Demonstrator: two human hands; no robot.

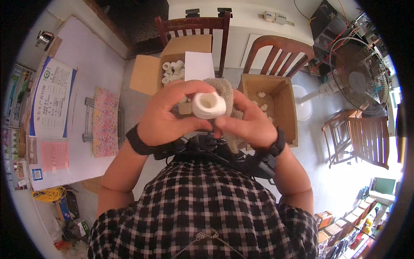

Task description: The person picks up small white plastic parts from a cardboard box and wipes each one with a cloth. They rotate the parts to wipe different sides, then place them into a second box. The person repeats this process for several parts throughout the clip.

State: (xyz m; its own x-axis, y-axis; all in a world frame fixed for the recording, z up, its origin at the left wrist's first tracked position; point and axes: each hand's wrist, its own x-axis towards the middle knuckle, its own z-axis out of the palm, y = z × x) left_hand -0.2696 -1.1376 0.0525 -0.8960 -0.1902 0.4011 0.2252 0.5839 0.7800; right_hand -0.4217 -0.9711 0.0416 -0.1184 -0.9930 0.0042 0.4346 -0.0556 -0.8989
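My left hand [171, 113] holds a white plastic pipe fitting [209, 113] between thumb and fingers, its round opening facing up at me. In my right hand [254, 124] is a grey-brown cloth [224, 89], pressed against the fitting's right side, with a loose end hanging below the hand. Beyond my left hand stands an open cardboard box [186, 42] with several white pipe fittings [173, 69] inside. A wooden box [284, 113] past my right hand has a few small white pieces [261, 94] in it.
Two wooden chairs, one with a slatted back [226, 42] and one with a curved back [279, 48], stand behind the boxes. A pedestal fan [359, 74] is at the right, near another wooden chair [368, 140]. A folding stool with a floral top [106, 121] leans at the left.
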